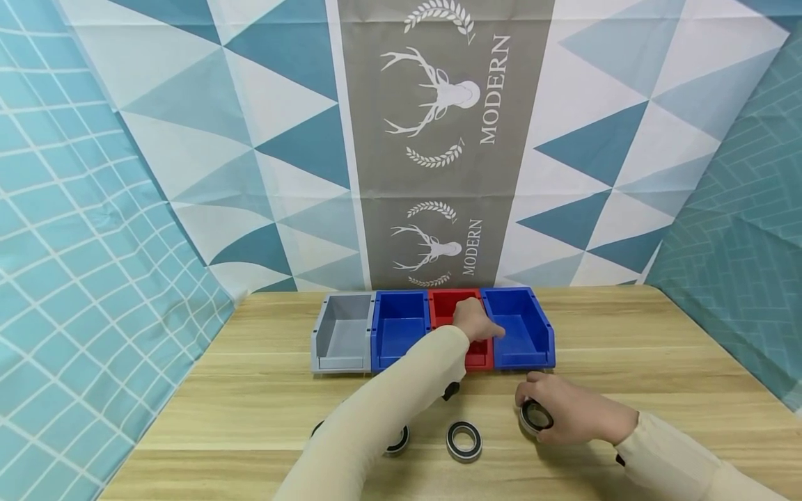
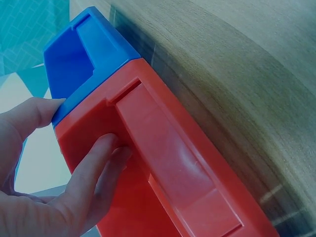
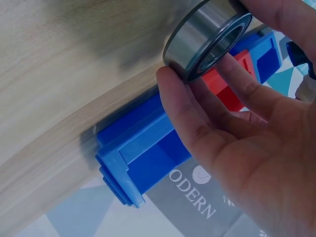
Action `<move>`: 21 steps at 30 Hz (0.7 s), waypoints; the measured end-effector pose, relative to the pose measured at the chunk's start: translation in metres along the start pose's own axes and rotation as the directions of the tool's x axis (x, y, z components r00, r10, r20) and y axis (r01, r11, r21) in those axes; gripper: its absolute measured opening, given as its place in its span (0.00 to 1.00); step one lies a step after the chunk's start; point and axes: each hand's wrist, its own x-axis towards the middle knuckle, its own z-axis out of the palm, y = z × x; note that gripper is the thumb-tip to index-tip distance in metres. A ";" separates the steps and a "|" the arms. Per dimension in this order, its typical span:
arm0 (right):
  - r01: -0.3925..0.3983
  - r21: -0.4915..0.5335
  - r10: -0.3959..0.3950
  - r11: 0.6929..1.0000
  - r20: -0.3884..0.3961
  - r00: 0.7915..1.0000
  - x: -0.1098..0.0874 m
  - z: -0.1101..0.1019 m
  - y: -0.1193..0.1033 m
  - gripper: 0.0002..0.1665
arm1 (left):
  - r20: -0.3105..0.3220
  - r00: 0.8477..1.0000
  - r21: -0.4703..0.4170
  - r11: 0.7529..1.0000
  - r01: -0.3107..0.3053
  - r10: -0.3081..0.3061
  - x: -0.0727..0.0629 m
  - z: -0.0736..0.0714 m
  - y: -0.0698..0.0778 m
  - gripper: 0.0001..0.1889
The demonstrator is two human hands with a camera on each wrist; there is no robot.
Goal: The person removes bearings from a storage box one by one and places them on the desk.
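Note:
My right hand [image 1: 573, 410] grips a ball bearing [image 1: 535, 415], a steel ring with a black seal, between thumb and fingers. The right wrist view shows this bearing [image 3: 210, 39] tilted near the wooden surface. My left hand [image 1: 476, 321] straddles the adjoining walls of the red bin [image 1: 479, 362] and the right blue bin [image 1: 523, 358]. In the left wrist view, its thumb touches the blue bin's edge [image 2: 94, 84] while the other fingers reach inside the red bin [image 2: 168, 153], pinching the walls between them.
Another bearing [image 1: 464, 442] lies flat on the wooden table [image 1: 626, 376]. The left sleeve [image 1: 376, 410] partly covers a further bearing [image 1: 399, 442] and a dark rim beside it. A grey bin [image 1: 344, 334] and a second blue bin [image 1: 401, 327] continue the row leftward.

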 end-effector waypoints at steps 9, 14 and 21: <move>-0.002 -0.011 0.002 1.000 0.013 1.000 -0.003 0.002 0.000 0.23 | 0.005 1.000 0.012 1.000 0.001 -0.001 -0.001 0.000 0.000 0.21; -0.006 -0.012 0.007 1.000 0.011 1.000 -0.004 0.003 0.000 0.24 | 0.000 1.000 0.006 1.000 -0.002 0.002 -0.003 0.001 0.000 0.22; 0.022 -0.012 -0.023 1.000 -0.007 1.000 -0.004 0.003 -0.001 0.23 | 0.001 1.000 -0.007 1.000 -0.011 0.012 -0.002 0.000 -0.001 0.20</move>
